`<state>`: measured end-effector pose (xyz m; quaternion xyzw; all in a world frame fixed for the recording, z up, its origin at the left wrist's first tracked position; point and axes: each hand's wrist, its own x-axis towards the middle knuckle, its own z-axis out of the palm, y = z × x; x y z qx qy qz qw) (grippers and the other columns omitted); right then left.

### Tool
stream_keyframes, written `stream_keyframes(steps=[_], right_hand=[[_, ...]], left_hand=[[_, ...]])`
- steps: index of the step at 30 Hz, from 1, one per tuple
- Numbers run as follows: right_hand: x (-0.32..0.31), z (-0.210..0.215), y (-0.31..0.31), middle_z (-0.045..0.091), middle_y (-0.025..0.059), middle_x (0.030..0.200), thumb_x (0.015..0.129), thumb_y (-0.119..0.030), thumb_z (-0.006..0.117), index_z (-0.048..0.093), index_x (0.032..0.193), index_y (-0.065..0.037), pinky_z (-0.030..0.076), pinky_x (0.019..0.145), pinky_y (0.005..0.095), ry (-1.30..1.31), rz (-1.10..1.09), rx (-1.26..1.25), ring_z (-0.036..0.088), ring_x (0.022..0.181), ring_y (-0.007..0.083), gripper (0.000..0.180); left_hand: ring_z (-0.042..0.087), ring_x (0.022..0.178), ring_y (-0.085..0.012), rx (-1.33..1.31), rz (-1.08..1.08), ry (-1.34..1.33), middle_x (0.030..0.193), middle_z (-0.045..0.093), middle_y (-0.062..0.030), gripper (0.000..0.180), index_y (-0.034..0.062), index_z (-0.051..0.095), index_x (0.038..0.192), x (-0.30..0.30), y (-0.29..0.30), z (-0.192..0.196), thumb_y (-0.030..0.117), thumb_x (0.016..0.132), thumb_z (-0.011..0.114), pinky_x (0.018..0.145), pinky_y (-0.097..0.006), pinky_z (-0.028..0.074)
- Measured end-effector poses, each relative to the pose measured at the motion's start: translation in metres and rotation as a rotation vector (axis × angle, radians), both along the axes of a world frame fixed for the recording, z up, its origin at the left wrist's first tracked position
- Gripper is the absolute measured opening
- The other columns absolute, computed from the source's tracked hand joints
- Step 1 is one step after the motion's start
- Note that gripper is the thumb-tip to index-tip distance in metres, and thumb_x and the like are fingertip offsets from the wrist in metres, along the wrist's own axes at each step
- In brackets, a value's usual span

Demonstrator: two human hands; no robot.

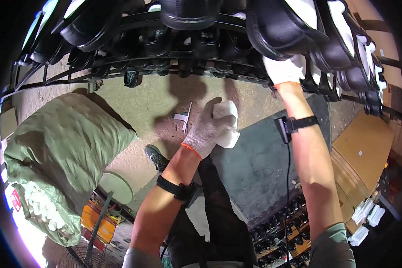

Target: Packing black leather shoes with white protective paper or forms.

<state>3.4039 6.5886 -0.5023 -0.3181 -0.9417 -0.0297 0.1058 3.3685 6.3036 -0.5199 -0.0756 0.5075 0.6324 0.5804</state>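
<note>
One black shoe (279, 31) looms nearest. The left hand (207, 130) grips one white bundle (227, 137); the right hand's (284, 71) hold cannot be told.

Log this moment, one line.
left hand: holds white wad | right hand: at black shoes, grip hidden | green sack: at left | cardboard: at right

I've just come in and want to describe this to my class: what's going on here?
A person in gloves stands before a black rack of black shoes. Their left hand holds a white wad below the rack. Their right hand is raised among the shoes, its fingers mostly hidden, so what it holds can't be told. A green sack lies to the left, white pieces showing at its mouth.
</note>
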Motion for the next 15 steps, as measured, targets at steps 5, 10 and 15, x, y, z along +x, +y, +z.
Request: stream_keyframes(steps=[5, 10, 15], right_hand=[[0.031, -0.027, 0.034, 0.078, 0.0173, 0.137, 0.106, -0.023, 0.062, 0.08, 0.13, -0.009, 0.046, 0.123, 0.0533, 0.102, 0.09, -0.127, 0.067, 0.135, 0.0409, 0.033], [0.032, -0.047, 0.056, 0.075, 0.0193, 0.141, 0.104, -0.048, 0.066, 0.075, 0.138, -0.013, 0.053, 0.111, 0.0522, -0.049, 0.15, 0.031, 0.068, 0.133, 0.0431, 0.049], [0.053, -0.096, 0.098, 0.055, 0.0157, 0.169, 0.111, -0.047, 0.055, 0.064, 0.158, -0.015, 0.027, 0.136, 0.0578, -0.143, 0.057, 0.086, 0.043, 0.16, 0.0409, 0.057]], left_hand=[[0.074, 0.1, -0.0193, 0.208, 0.016, -0.127, 0.116, 0.072, -0.0068, 0.051, 0.0013, 0.063, 0.139, -0.018, 0.001, -0.003, 0.016, 0.095, 0.084, 0.087, -0.037, 0.065], [0.074, 0.111, -0.0241, 0.188, 0.139, 0.023, 0.128, 0.07, -0.0126, 0.068, 0.0022, 0.05, 0.152, -0.027, -0.006, -0.004, 0.01, 0.094, 0.085, 0.092, -0.042, 0.066], [0.072, 0.127, -0.0324, 0.208, 0.165, -0.02, 0.135, 0.067, -0.015, 0.072, 0.0027, 0.043, 0.16, -0.022, -0.006, -0.016, 0.007, 0.097, 0.078, 0.101, -0.048, 0.065]])
